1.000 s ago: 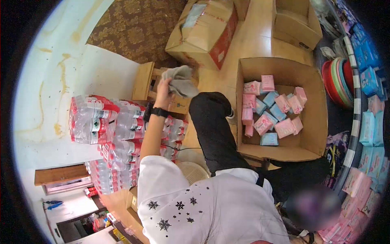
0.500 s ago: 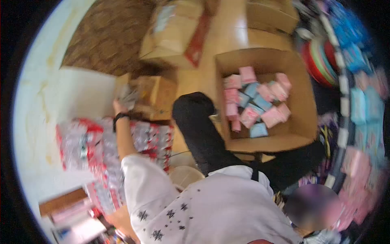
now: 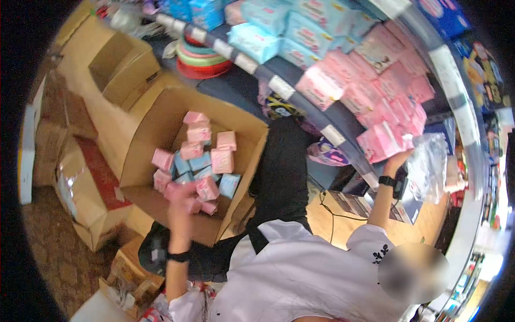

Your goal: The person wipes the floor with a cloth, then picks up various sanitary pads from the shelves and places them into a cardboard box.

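My left hand point(image 3: 181, 206) is over the near side of a large open cardboard box point(image 3: 145, 137). It is smeared by motion, and pink packs lie right at its blurred fingers; whether it grips one cannot be told. Loose pink packs point(image 3: 222, 161) and light blue packs point(image 3: 229, 185) lie inside the box. My right hand point(image 3: 397, 160), with a black watch on the wrist, is up at the shelf on the right. Its fingers close on the lower edge of a pink pack point(image 3: 379, 143), partly hidden by it. Beside that hand hangs a clear plastic bag point(image 3: 429, 169).
Shelf rows hold stacked light blue packs point(image 3: 308, 37) and pink packs point(image 3: 370, 80) behind a rail with white labels point(image 3: 281, 86). Coloured basins point(image 3: 204, 63) stand beyond the box. Other cartons point(image 3: 96, 198) sit at left. A black cable point(image 3: 330, 214) lies on the floor.
My view has swung right, so the box now sits left of centre. My left hand has gone from a small carton to the large box. My right hand has come into view at the shelf.
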`<state>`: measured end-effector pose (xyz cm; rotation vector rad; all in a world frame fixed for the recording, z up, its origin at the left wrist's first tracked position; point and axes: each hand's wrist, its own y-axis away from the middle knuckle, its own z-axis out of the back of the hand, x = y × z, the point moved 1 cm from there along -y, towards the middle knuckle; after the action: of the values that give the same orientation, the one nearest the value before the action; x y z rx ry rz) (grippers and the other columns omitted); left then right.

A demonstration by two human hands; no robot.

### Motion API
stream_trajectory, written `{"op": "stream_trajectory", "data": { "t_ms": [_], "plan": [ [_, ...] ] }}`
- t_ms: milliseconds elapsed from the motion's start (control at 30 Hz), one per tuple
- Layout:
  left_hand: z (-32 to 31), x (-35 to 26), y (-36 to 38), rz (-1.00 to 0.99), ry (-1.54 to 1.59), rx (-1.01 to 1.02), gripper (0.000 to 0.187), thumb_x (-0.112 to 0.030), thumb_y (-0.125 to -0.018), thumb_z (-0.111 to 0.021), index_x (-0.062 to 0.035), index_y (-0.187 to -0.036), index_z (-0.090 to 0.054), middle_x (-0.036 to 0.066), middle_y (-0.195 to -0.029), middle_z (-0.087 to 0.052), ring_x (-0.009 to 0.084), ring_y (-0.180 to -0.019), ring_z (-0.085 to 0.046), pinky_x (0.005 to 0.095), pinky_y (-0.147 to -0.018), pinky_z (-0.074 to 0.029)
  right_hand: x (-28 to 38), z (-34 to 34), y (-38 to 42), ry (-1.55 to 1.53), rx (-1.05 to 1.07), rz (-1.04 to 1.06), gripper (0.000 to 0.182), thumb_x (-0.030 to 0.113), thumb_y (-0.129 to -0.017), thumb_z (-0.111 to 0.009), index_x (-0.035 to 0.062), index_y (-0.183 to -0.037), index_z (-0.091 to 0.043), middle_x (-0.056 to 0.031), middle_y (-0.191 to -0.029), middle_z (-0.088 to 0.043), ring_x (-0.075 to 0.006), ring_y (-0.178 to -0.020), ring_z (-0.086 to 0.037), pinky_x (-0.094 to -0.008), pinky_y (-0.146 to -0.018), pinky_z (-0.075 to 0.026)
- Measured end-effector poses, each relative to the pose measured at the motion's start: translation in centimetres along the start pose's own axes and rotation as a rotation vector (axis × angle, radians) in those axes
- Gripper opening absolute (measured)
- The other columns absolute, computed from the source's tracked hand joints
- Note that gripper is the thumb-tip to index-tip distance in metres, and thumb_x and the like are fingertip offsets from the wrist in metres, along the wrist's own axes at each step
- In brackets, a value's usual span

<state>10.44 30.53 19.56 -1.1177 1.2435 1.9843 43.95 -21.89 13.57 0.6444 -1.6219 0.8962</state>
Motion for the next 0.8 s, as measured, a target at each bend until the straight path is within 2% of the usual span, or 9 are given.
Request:
{"op": "stream_trajectory", "data": {
  "t_ms": [33,100,133,267,367,433,533,633,800],
  "plan": [
    [-4.8,1.4,-1.3,-0.195,0.199,0.214,0.045,-0.012,-0.073,-0.04,-0.0017,-0.117,-0.045,0.007,-0.116,-0.048,0.016,-0.108,-0.042,0.0291,-0.091,-0.033,2.7,-1.5,1.8,-0.064,-0.004,-0.061,0.06,0.046,-0.09,-0.025,-0.0032,-0.124,-0.034,-0.0135,-0.123,-0.042,-0.0242,-0.112,-0.041,-0.0353,-0.095,-0.031],
    [-13.6,-2.0,-2.1,-0.479,0.211,0.599,0.048,-0.008,-0.075,-0.049,-0.0031,-0.122,-0.041,0.01,-0.124,-0.042,0.023,-0.117,-0.036,0.0323,-0.099,-0.025,1.9,-0.4,0.3,-0.088,-0.018,-0.107,0.058,0.046,-0.088,-0.031,0.0011,-0.124,-0.035,-0.0107,-0.121,-0.044,-0.0222,-0.111,-0.043,-0.034,-0.094,-0.032],
    [-17.0,-3.0,-2.6,-0.696,0.022,0.712,0.055,-0.01,-0.076,-0.051,-0.0036,-0.128,-0.033,0.01,-0.132,-0.033,0.0237,-0.124,-0.027,0.0366,-0.102,-0.02,2.4,-0.3,0.4,-0.109,-0.005,-0.135,0.057,0.047,-0.086,-0.036,0.0034,-0.123,-0.037,-0.0094,-0.119,-0.045,-0.0213,-0.109,-0.044,-0.0336,-0.093,-0.033],
    [-26.1,-8.2,-1.7,-0.9,0.086,0.893,0.068,-0.016,-0.077,-0.056,-0.0052,-0.134,-0.02,0.014,-0.14,-0.013,0.0266,-0.129,-0.013,0.0373,-0.104,-0.012,1.9,-0.1,-2.2,-0.331,0.176,-0.212,0.055,0.047,-0.082,-0.047,0.0083,-0.12,-0.038,-0.0065,-0.113,-0.049,-0.02,-0.103,-0.048,-0.0331,-0.086,-0.039],
    [-29.6,-9.9,-2.7,-0.992,0.078,0.806,0.076,-0.022,-0.077,-0.059,-0.0053,-0.135,-0.013,0.019,-0.141,-0.004,0.0308,-0.13,-0.006,0.0388,-0.104,-0.01,3.0,-0.7,-2.5,-0.324,0.179,-0.238,0.057,0.047,-0.08,-0.049,0.0063,-0.119,-0.039,-0.0078,-0.113,-0.049,-0.0211,-0.103,-0.048,-0.0343,-0.087,-0.039],
    [-31.4,-10.1,-4.4,-0.959,0.065,0.739,0.082,-0.025,-0.075,-0.061,-0.0045,-0.135,-0.009,0.022,-0.14,-0.002,0.0332,-0.13,-0.004,0.0399,-0.104,-0.01,3.8,-0.9,-2.0,-0.429,0.35,-0.407,0.061,0.047,-0.08,-0.05,0.0033,-0.12,-0.037,-0.0094,-0.114,-0.049,-0.0222,-0.103,-0.049,-0.0352,-0.087,-0.04],
    [-32.9,-10.8,-6.9,-0.927,0.044,0.656,0.095,-0.029,-0.07,-0.066,-0.0016,-0.135,-0.002,0.029,-0.137,0.002,0.0378,-0.129,-0.002,0.0419,-0.103,-0.01,5.8,-1.6,-1.1,-0.456,0.38,-0.436,0.062,0.048,-0.079,-0.05,0.0005,-0.118,-0.041,-0.0103,-0.113,-0.051,-0.0228,-0.103,-0.05,-0.0357,-0.087,-0.04],
    [-33.6,-11.1,-7.0,-0.939,-0.037,0.609,0.106,-0.032,-0.065,-0.071,0.0023,-0.133,0.004,0.034,-0.134,0.002,0.042,-0.127,-0.003,0.0432,-0.103,-0.011,6.3,-3.2,-1.0,-0.382,0.239,-0.332,0.061,0.049,-0.079,-0.049,-0.0007,-0.114,-0.046,-0.0101,-0.11,-0.053,-0.0217,-0.1,-0.051,-0.0342,-0.086,-0.041],
    [-35.2,-10.8,-6.3,-0.986,-0.208,0.544,0.115,-0.032,-0.059,-0.074,0.0064,-0.13,0.007,0.038,-0.131,0.002,0.0472,-0.125,-0.006,0.044,-0.102,-0.013,5.1,-2.6,-2.4,-0.367,0.28,-0.424,0.056,0.049,-0.079,-0.049,0.0002,-0.108,-0.052,-0.0079,-0.099,-0.056,-0.0184,-0.088,-0.054,-0.0298,-0.079,-0.044]
  ]
}}
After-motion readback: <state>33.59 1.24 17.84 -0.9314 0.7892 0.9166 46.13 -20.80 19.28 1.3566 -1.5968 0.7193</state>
